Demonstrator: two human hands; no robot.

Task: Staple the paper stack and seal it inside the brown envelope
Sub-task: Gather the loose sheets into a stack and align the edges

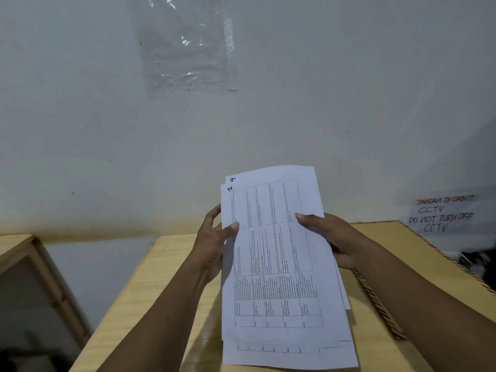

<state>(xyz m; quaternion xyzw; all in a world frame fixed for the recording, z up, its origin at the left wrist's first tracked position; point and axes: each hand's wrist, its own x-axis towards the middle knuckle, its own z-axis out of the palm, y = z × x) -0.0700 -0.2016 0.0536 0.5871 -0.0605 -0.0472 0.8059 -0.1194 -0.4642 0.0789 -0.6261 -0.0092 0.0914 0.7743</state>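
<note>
Two hands hold the paper stack [279, 264] in the air above the light wooden table [150, 285], in front of the grey wall. The stack's long axis runs away from the person. Its near short edge is low in the view and its far short edge is raised toward the wall, leaning slightly left. The sheets are unevenly aligned, so offset edges show at both ends.

The left hand [212, 245] pinches the left long edge, thumb on the top sheet and fingers behind. The right hand [332, 240] grips the right long edge the same way, thumb on top and fingers curled beneath.

The top sheet carries a printed table, its text too small to read. Handwritten "1" and "4" mark the far left corners of two sheets.

The brown envelope [402, 237], edged with a striped border, lies flat on the table under the right forearm.

A wall note [442, 213] reads "JANGAN DI CABUT CCTV / DO NOT TURN OFF CCTV".
</note>
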